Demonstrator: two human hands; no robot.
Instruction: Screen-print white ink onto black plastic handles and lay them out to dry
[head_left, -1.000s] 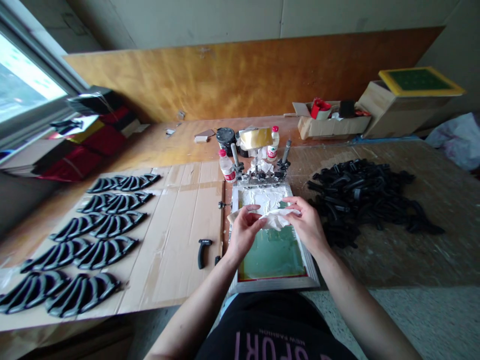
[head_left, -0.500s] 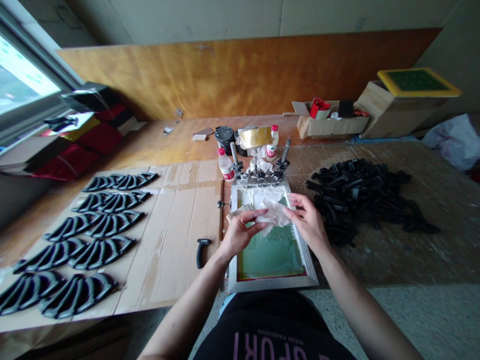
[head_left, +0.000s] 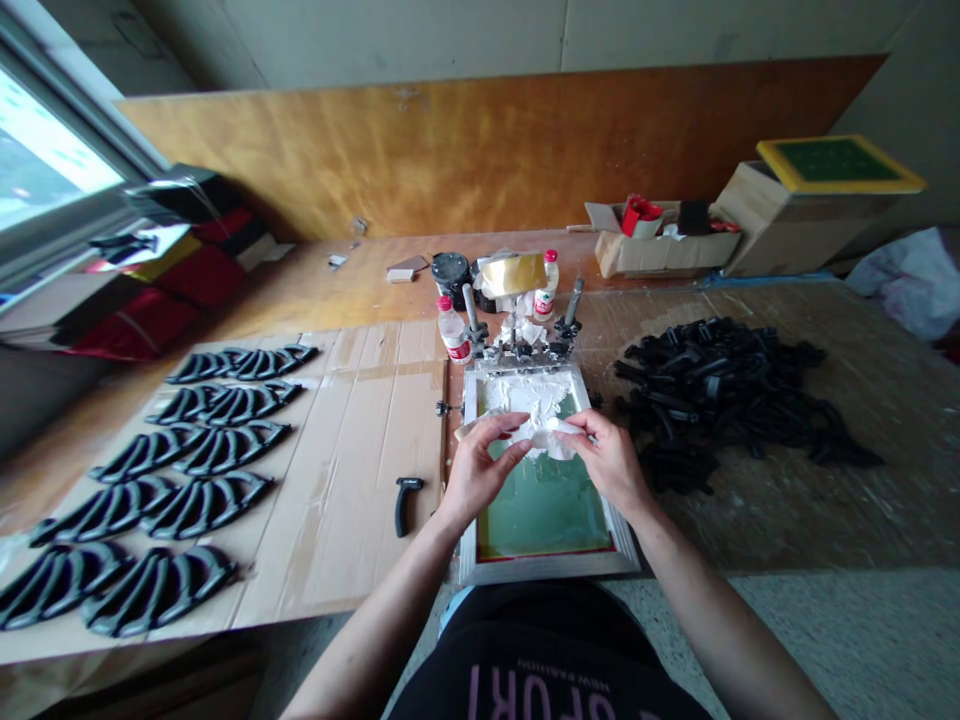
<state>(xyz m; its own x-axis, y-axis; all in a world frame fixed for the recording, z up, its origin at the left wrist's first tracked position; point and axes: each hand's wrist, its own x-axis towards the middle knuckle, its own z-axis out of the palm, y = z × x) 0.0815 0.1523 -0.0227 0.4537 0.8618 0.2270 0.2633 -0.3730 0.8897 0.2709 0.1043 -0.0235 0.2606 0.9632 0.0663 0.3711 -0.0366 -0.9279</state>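
Crumpled white tissue-like sheet (head_left: 553, 438) is over the flat green screen (head_left: 544, 512), well in from the near edge of its silver rectangular metal frame (head_left: 551, 573); open room that way. Right hand (head_left: 611, 462) pinches sheet's right end; left hand (head_left: 478, 467) is at its left side, can't tell if gripping.

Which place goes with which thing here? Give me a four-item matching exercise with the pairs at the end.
Things
1. crumpled white sheet
2. heap of black parts
3. single black T-topped part
4. yellow-edged panel

Places
A. on top of a cardboard box at the back right
B. on the flat cardboard, left of the framed green screen
C. between the left hand and the right hand
D. right of the framed green screen, beyond the right hand

Pairs: 1-C, 2-D, 3-B, 4-A
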